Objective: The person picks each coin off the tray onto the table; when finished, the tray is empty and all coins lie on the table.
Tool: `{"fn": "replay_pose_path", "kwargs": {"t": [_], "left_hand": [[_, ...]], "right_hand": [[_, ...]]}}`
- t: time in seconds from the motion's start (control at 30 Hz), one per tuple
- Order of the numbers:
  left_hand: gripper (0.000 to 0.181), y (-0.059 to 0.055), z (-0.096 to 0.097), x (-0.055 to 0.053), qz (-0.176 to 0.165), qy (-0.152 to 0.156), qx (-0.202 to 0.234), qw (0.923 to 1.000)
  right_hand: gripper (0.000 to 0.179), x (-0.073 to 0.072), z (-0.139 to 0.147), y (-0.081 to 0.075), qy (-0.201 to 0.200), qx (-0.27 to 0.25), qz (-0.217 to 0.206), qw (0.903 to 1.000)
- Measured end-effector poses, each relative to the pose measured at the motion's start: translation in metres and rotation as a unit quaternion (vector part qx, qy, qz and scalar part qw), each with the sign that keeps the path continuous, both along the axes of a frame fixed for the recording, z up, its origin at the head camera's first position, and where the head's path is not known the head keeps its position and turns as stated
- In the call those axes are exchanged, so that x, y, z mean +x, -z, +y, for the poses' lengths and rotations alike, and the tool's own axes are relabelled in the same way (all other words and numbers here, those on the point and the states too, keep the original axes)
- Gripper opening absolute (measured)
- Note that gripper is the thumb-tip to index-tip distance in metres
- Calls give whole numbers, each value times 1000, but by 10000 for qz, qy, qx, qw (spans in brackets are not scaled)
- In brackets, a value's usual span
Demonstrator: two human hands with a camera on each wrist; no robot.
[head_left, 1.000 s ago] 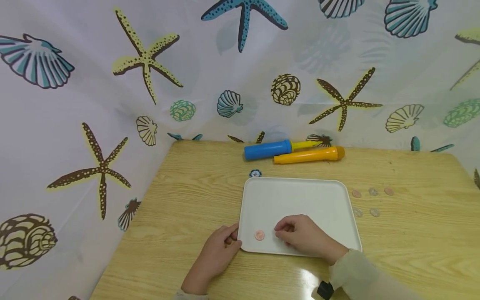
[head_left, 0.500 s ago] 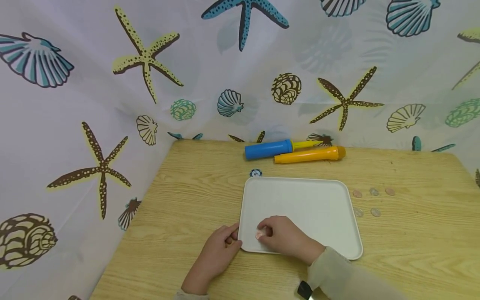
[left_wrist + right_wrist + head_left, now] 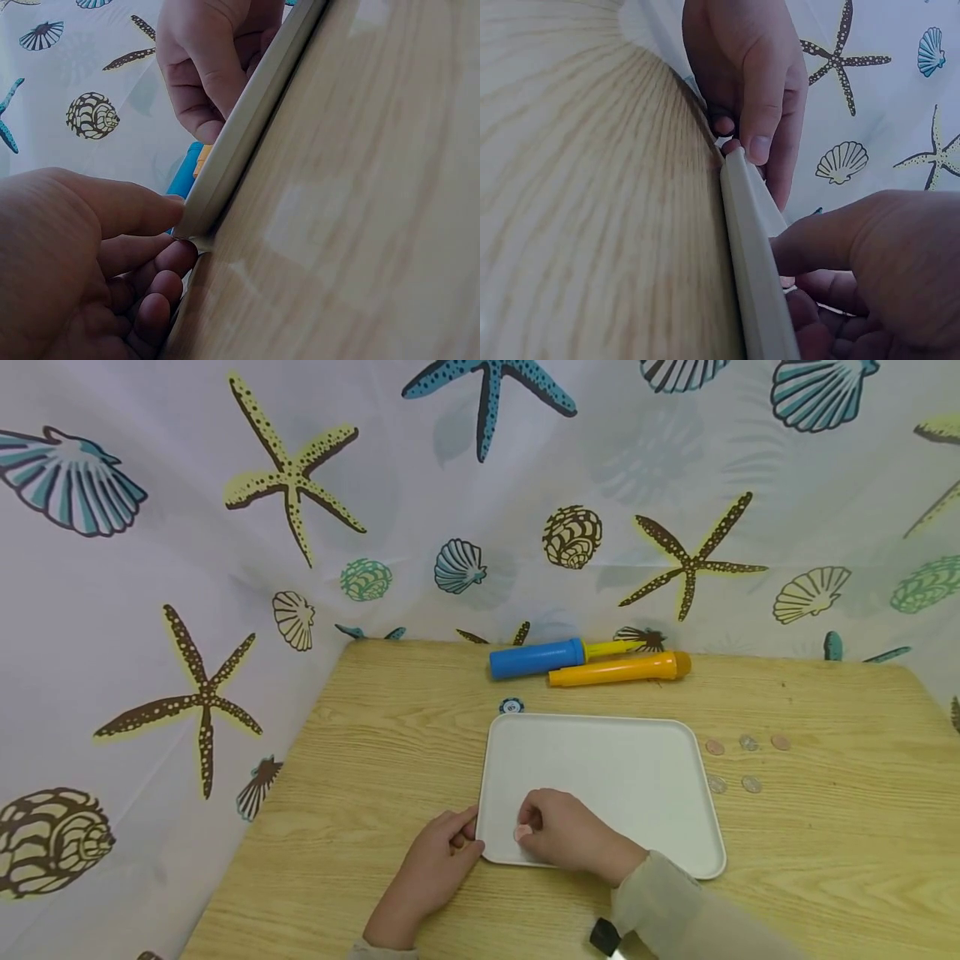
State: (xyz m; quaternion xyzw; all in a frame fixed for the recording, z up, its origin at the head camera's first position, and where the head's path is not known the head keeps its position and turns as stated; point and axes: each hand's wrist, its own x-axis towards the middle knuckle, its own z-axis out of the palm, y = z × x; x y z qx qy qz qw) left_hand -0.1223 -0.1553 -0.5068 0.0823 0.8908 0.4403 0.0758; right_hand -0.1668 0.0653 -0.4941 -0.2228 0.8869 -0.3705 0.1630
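A white rectangular tray (image 3: pixel 600 752) lies on the wooden table. My left hand (image 3: pixel 437 864) grips its near left corner; in the left wrist view the thumb of that hand (image 3: pixel 82 247) presses the rim while the fingers curl at the corner below. Inside the tray, near its lower left part, my right hand (image 3: pixel 573 831) pinches a copper-coloured coin (image 3: pixel 522 832) between thumb and forefinger. The coin looks slightly tilted and is partly covered by the fingertips. From the right wrist, the tray's wall (image 3: pixel 754 247) hides much of the tray floor.
Several coins (image 3: pixel 752 785) lie right of the tray, copper and silver. A dark patterned poker chip (image 3: pixel 512 706) sits behind its far left corner. Farther back are a blue cylinder with a yellow rod (image 3: pixel 536 660) and an orange microphone-shaped thing (image 3: pixel 618 670), before a seashell-print cloth.
My right hand has moved left across the tray to the coin, which lay flat, and has taken it between thumb and forefinger. The left hand has stayed at the corner.
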Motion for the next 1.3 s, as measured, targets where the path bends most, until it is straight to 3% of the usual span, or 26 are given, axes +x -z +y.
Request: {"fn": "replay_pose_path", "kwargs": {"t": [0.2, 0.3, 0.57, 0.87, 1.3], "left_hand": [[49, -1, 1, 0, 15, -3, -42, 10000], [49, -2, 2, 0, 29, -26, -54, 10000], [50, -2, 1, 0, -9, 10, -15, 10000], [51, 5, -1, -1, 73, 16, -42, 10000], [50, 1, 1, 0, 10, 0, -2, 10000]], "right_hand": [[9, -1, 9, 5, 115, -350, -155, 9992], [8, -1, 16, 7, 202, -641, -481, 9966], [19, -4, 43, 2, 767, -1436, -1388, 9769], [21, -1, 98, -10, 1510, -1927, -1440, 9588], [30, 5, 170, -21, 2680, -1743, -1146, 9406]]}}
